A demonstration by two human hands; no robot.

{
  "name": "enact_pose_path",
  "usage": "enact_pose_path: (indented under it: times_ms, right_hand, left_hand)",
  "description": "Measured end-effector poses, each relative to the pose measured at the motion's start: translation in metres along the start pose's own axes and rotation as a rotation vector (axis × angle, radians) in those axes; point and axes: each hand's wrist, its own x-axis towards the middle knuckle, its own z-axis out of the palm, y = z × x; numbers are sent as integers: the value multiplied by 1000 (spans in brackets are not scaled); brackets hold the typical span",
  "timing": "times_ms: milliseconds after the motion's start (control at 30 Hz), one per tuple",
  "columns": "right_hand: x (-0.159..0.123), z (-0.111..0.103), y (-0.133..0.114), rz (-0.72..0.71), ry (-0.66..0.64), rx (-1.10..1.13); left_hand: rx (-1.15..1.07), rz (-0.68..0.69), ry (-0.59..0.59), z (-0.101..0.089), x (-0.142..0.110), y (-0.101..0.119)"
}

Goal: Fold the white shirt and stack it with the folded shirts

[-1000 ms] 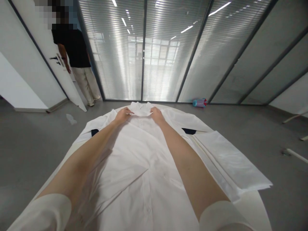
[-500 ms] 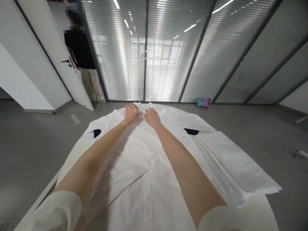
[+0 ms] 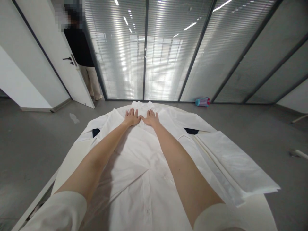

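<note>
A white button-front shirt [image 3: 141, 179] lies spread face up on a white table [image 3: 261, 208], its collar [image 3: 141, 105] at the far end. My left hand [image 3: 132, 116] lies flat on the shirt just below the collar, fingers stretched out. Right beside it, thumbs almost touching, my right hand [image 3: 150, 117] also presses flat on the cloth. Neither hand holds anything. The shirt's sleeves spread out to both sides.
A folded white cloth [image 3: 231, 163] lies on the table's right side. Dark patches [image 3: 191, 131] show under the shirt's shoulders. A person in a black top [image 3: 80, 48] stands by a white door [image 3: 60, 54] at far left. A blue-pink bottle [image 3: 202, 102] lies on the grey floor by the glass wall.
My hands left the collar's corners, came together at the middle and flattened on the shirt just below the collar. The person at the door has shifted partly behind it.
</note>
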Motion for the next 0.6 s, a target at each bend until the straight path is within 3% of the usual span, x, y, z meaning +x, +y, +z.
enact_pose_path:
  times_ms: [133,233,300,500,600]
  right_hand:
    - [1,-5,-4,86,-11,-14]
    - [3,-6,-3,121,-6,-5]
    - [3,-7,4,71,46,-4]
    - [-26,-28,51,-202,344,-40]
    - [-55,-48,78,-156,340,-11]
  left_hand:
    - [-9,-93,-50,-4,1,2]
    - [-12,-79,-83,-11,0,-2]
    - [-11,-42,-74,-18,-6,-7]
    - [-20,331,250,-49,-59,-10]
    - [-77,505,239,-64,-100,19]
